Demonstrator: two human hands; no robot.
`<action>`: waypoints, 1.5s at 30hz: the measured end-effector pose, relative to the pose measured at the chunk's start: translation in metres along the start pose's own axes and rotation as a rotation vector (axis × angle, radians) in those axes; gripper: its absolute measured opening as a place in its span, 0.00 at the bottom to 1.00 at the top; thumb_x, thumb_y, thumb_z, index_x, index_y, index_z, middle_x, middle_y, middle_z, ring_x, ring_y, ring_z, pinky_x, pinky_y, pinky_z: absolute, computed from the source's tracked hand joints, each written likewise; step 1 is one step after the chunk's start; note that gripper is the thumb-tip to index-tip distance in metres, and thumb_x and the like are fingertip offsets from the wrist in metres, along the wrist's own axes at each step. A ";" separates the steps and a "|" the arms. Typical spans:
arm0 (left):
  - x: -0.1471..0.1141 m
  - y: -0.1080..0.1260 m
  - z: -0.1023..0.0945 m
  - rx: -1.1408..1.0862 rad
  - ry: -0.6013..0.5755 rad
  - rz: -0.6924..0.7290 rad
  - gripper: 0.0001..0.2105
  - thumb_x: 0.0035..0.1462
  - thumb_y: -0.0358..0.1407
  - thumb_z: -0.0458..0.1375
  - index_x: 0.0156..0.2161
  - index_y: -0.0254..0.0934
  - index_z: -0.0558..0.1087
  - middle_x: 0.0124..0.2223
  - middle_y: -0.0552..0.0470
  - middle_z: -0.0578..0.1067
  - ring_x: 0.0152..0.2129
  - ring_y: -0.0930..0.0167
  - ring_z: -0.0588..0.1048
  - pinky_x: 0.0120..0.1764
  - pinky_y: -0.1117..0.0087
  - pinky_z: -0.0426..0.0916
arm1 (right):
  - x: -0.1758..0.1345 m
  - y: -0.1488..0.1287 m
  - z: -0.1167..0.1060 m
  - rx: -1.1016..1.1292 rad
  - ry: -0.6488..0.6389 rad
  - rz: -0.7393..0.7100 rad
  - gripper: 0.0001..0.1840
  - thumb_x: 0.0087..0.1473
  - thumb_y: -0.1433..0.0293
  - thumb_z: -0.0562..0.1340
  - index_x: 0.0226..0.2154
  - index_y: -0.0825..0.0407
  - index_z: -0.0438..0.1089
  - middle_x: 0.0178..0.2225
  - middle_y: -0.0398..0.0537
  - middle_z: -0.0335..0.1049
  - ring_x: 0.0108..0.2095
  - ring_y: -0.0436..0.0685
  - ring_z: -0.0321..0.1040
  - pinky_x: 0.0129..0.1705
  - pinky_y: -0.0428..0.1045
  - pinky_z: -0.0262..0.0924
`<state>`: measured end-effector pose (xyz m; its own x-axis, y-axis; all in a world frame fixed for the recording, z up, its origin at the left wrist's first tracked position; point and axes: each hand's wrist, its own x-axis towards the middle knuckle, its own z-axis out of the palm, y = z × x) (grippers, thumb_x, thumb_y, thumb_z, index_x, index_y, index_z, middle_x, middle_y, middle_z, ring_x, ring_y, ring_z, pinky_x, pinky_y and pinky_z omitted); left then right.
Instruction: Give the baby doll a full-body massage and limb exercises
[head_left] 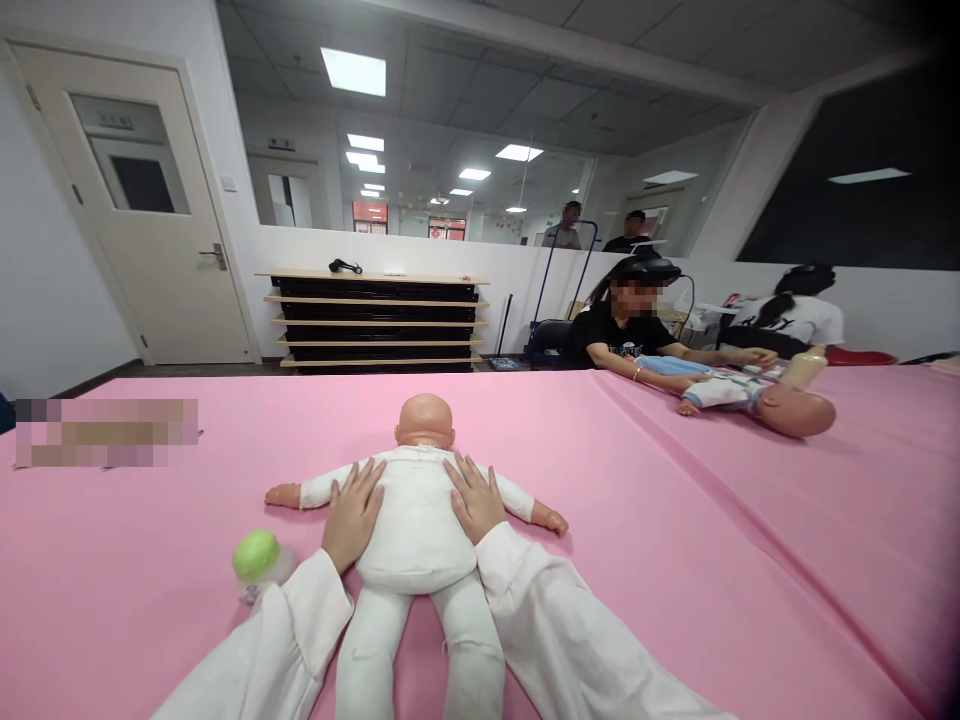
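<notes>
A baby doll (420, 530) with a white cloth body lies on the pink table cover (645, 600), its bald head away from me and its arms stretched out sideways. No facial features show on the head, so it seems to lie face down. My left hand (355, 512) rests flat on the left side of the doll's upper back, fingers spread. On the right side, my right hand (474, 497) lies likewise, open and touching the cloth. Near my left sleeve stands a jar (259, 565) with a green lid, partly hidden by that sleeve.
Across the table at right, a person (626, 320) in black handles another doll (750, 395) in blue and white clothes, beside a bottle (804, 368). A blurred-out object (109, 432) lies at far left. Behind the table stand stacked shelves (375, 318).
</notes>
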<state>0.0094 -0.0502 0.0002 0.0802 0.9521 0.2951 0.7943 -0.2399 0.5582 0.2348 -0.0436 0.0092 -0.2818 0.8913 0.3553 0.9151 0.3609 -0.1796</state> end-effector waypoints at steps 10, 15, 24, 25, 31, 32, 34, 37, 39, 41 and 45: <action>-0.001 -0.009 0.002 0.129 0.334 -0.146 0.22 0.59 0.36 0.42 0.57 0.31 0.58 0.58 0.41 0.61 0.59 0.57 0.49 0.54 0.39 0.39 | -0.004 0.017 0.009 -0.006 0.279 0.274 0.26 0.54 0.70 0.47 0.54 0.62 0.57 0.55 0.57 0.58 0.56 0.59 0.53 0.60 0.61 0.39; -0.006 -0.006 -0.002 -0.053 0.371 0.197 0.24 0.60 0.37 0.40 0.61 0.35 0.50 0.61 0.45 0.56 0.60 0.66 0.48 0.59 0.54 0.46 | -0.004 0.017 0.005 0.070 0.262 -0.075 0.29 0.54 0.70 0.44 0.59 0.61 0.48 0.61 0.55 0.45 0.61 0.56 0.41 0.60 0.60 0.38; -0.008 -0.002 -0.006 -0.003 -0.109 0.392 0.21 0.62 0.37 0.35 0.60 0.46 0.54 0.63 0.54 0.52 0.60 0.68 0.47 0.59 0.53 0.43 | -0.001 0.013 -0.001 -0.009 -0.096 -0.073 0.29 0.57 0.66 0.44 0.61 0.52 0.43 0.62 0.47 0.41 0.62 0.55 0.39 0.60 0.61 0.38; -0.007 -0.002 -0.006 0.004 -0.112 0.360 0.21 0.62 0.38 0.34 0.59 0.47 0.53 0.63 0.54 0.52 0.60 0.68 0.47 0.58 0.51 0.42 | -0.002 0.013 0.000 -0.015 -0.079 -0.041 0.29 0.57 0.66 0.44 0.61 0.53 0.43 0.62 0.47 0.41 0.62 0.55 0.39 0.60 0.60 0.38; -0.003 -0.002 -0.004 0.088 -0.019 0.066 0.22 0.62 0.38 0.33 0.59 0.44 0.54 0.62 0.54 0.54 0.60 0.65 0.48 0.57 0.45 0.40 | -0.003 0.017 0.004 -0.022 0.075 0.204 0.28 0.58 0.63 0.45 0.58 0.56 0.50 0.60 0.50 0.47 0.60 0.58 0.46 0.61 0.59 0.35; -0.003 -0.003 -0.005 0.131 0.009 0.009 0.22 0.62 0.38 0.34 0.59 0.42 0.56 0.62 0.53 0.55 0.60 0.63 0.47 0.56 0.44 0.40 | -0.003 0.018 0.005 -0.030 0.110 0.253 0.28 0.58 0.63 0.45 0.58 0.58 0.52 0.59 0.53 0.50 0.60 0.59 0.47 0.61 0.59 0.34; -0.003 -0.005 -0.005 0.224 0.080 -0.098 0.21 0.61 0.37 0.38 0.57 0.39 0.59 0.61 0.50 0.57 0.60 0.60 0.46 0.55 0.40 0.38 | -0.004 0.018 0.005 -0.057 0.181 0.347 0.28 0.57 0.63 0.46 0.56 0.61 0.55 0.58 0.57 0.53 0.59 0.61 0.46 0.60 0.62 0.31; -0.003 -0.007 -0.005 0.295 0.206 -0.174 0.21 0.60 0.38 0.40 0.56 0.36 0.61 0.61 0.47 0.57 0.60 0.58 0.45 0.54 0.39 0.37 | -0.006 0.017 0.003 -0.100 0.286 0.432 0.29 0.56 0.63 0.46 0.56 0.63 0.55 0.59 0.62 0.48 0.61 0.65 0.41 0.59 0.66 0.27; -0.003 -0.006 -0.004 0.270 0.279 -0.145 0.22 0.60 0.38 0.39 0.57 0.34 0.59 0.61 0.45 0.56 0.60 0.60 0.46 0.56 0.42 0.37 | -0.006 0.017 0.001 -0.114 0.338 0.374 0.29 0.56 0.64 0.45 0.58 0.62 0.51 0.61 0.61 0.41 0.62 0.65 0.37 0.59 0.67 0.26; -0.003 -0.005 -0.004 0.184 0.306 -0.055 0.23 0.61 0.38 0.38 0.59 0.33 0.55 0.62 0.45 0.54 0.61 0.63 0.46 0.57 0.46 0.39 | -0.006 0.017 -0.001 -0.105 0.312 0.190 0.30 0.56 0.66 0.44 0.59 0.60 0.48 0.62 0.58 0.38 0.63 0.62 0.34 0.59 0.65 0.28; -0.002 -0.003 -0.003 -0.002 0.182 0.124 0.23 0.61 0.39 0.37 0.61 0.37 0.50 0.63 0.49 0.51 0.61 0.68 0.46 0.59 0.53 0.43 | -0.002 0.020 -0.001 -0.047 0.001 -0.142 0.29 0.57 0.64 0.42 0.60 0.54 0.47 0.62 0.52 0.42 0.62 0.58 0.38 0.59 0.62 0.36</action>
<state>0.0049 -0.0524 0.0001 0.0669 0.8653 0.4968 0.7836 -0.3538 0.5107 0.2534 -0.0385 0.0055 -0.4091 0.8318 0.3751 0.8787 0.4700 -0.0839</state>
